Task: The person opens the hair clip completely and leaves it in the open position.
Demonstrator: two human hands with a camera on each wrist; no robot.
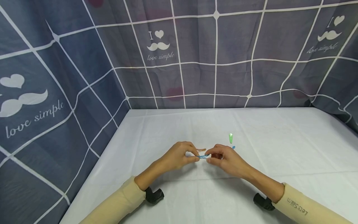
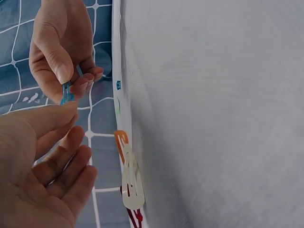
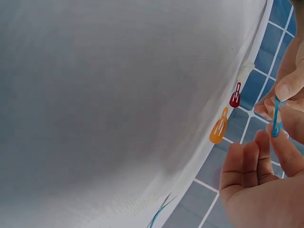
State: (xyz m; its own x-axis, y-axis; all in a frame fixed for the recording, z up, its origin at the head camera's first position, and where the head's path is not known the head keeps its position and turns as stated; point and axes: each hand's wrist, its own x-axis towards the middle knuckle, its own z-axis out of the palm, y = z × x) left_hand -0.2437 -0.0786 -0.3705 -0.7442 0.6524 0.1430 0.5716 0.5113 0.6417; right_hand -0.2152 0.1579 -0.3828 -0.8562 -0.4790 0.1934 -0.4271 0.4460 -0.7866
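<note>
A blue snap hair clip (image 1: 203, 156) is stretched between my two hands above the white table. My left hand (image 1: 181, 154) pinches one end of it between thumb and forefinger. At the other end, the thumb and fingers of my right hand (image 1: 227, 160) pinch the clip. In the right wrist view the blue clip (image 3: 276, 116) appears as a narrow loop bridging both sets of fingertips. The left wrist view shows its end (image 2: 67, 97) close by the right thumb, partly hidden by fingers.
On the white cloth (image 1: 173, 124) lie an orange clip (image 3: 219, 129), a dark red clip (image 3: 235, 96) and a whitish clip (image 2: 132, 183). A green clip (image 1: 230, 138) lies farther back, with another blue piece (image 1: 233, 147) beside the right hand. A checked curtain (image 1: 195, 77) stands behind the table.
</note>
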